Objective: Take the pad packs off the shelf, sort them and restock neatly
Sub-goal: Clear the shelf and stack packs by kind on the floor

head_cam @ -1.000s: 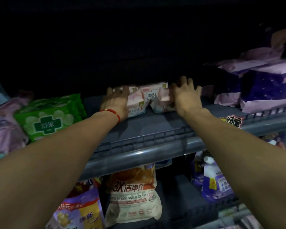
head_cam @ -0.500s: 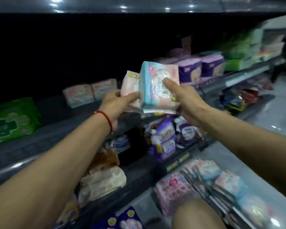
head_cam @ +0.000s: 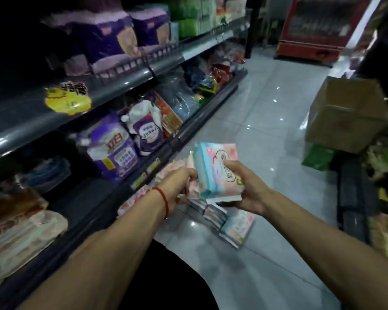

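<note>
My right hand (head_cam: 244, 189) grips a pink and teal pad pack (head_cam: 215, 168), thumb across its front. My left hand (head_cam: 179, 184), with a red cord at the wrist, holds another pink pad pack (head_cam: 191, 173) pressed against the first; most of it is hidden. Both hands hang low over the floor. Below them lie several pad packs (head_cam: 229, 222) in a loose pile on the tiles, and more pink packs (head_cam: 141, 193) by the shelf's foot. The grey shelf (head_cam: 112, 90) is up on the left.
Purple packs (head_cam: 103, 36) stand on the grey shelf, with purple detergent bags (head_cam: 119, 148) on the one below. A cardboard box (head_cam: 345, 113) and a green bag (head_cam: 318, 157) sit on the right. A red cabinet (head_cam: 318, 27) stands at the aisle's end. The tiled floor (head_cam: 267, 104) runs between.
Both hands took the pad packs off the shelf, swung right and came down toward the pile on the floor. The view turned from the shelf to the aisle.
</note>
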Demonstrator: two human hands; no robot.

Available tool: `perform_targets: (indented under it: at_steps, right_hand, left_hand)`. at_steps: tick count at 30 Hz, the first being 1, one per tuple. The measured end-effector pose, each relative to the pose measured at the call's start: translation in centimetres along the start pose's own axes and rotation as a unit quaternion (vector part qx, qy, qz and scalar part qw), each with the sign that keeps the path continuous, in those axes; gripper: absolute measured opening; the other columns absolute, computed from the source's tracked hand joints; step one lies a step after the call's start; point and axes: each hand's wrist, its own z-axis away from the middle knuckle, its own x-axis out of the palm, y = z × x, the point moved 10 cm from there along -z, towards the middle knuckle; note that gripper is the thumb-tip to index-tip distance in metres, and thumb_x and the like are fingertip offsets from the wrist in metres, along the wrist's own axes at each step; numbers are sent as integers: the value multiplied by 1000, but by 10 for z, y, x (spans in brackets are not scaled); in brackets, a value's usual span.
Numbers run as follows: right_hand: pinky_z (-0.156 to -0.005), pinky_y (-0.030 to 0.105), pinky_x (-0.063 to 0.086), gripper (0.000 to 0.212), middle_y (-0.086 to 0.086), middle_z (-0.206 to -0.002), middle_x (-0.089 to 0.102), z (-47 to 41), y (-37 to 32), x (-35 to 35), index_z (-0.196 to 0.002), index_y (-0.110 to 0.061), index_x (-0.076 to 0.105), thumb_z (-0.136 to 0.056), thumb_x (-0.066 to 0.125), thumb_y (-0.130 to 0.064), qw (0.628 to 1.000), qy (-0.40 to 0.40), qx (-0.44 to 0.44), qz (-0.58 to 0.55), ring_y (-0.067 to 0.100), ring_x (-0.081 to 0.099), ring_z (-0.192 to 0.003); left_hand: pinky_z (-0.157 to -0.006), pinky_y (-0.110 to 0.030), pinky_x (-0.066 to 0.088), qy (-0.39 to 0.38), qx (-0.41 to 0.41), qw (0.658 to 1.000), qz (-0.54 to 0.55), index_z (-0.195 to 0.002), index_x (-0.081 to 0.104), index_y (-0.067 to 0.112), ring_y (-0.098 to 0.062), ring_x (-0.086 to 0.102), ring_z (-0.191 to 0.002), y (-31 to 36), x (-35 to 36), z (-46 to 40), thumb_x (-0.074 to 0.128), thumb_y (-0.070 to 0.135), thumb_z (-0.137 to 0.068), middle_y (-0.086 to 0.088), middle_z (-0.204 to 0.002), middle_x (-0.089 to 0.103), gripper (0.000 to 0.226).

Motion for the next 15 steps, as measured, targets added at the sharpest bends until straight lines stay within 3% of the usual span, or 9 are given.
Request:
perform_targets:
  at_steps: [2,3,6,8,11,15]
  right_hand:
    - [-67,37,56,62,14,-104,72,-5,33,-34,-123,-16,66,-70,78,-46,998,39,11,-41,30,70,-81]
    - [-74,42,57,60,16,-109,71,-5,50,-51,-122,-15,69,-70,79,-44,996,57,20,-62,32,70,-86]
    - [-80,49,56,33,17,-110,72,1,96,-103,-106,-14,80,-88,62,-36,980,115,25,-160,35,71,-91]
    - [-82,52,58,36,17,-115,71,10,124,-149,-121,-16,73,-93,59,-33,961,180,18,-210,36,70,-96]
    - [-93,57,53,44,16,-118,72,22,155,-209,-133,-18,63,-92,63,-36,938,270,10,-219,36,71,-95]
    - [-63,38,58,40,14,-110,75,10,191,-245,-126,-20,64,-91,66,-40,913,345,49,-212,36,70,-89]
  left_hand:
    - [-53,-26,50,-12,-35,999,-37,-90,64,15,-18,56,-55,-28,20,-13,64,26,-75,-6,-70,58,18]
    - [-59,-30,54,-27,-53,997,-56,-98,65,15,-18,57,-60,-41,30,-20,65,29,-77,-5,-74,59,25]
    - [-76,-35,55,-59,-70,988,-123,-115,64,20,-16,56,-85,-60,49,-36,67,34,-88,-2,-98,63,30]
    - [-85,-38,54,-63,-67,985,-148,-119,64,21,-17,53,-99,-59,51,-45,64,30,-91,1,-108,59,30]
    - [-95,-44,52,-28,-66,984,-164,-111,62,16,-25,51,-108,-60,39,-63,61,20,-94,-2,-104,54,17]
    - [-97,-48,53,7,-55,981,-188,-107,60,12,-28,53,-104,-65,24,-84,62,17,-94,-9,-109,55,13]
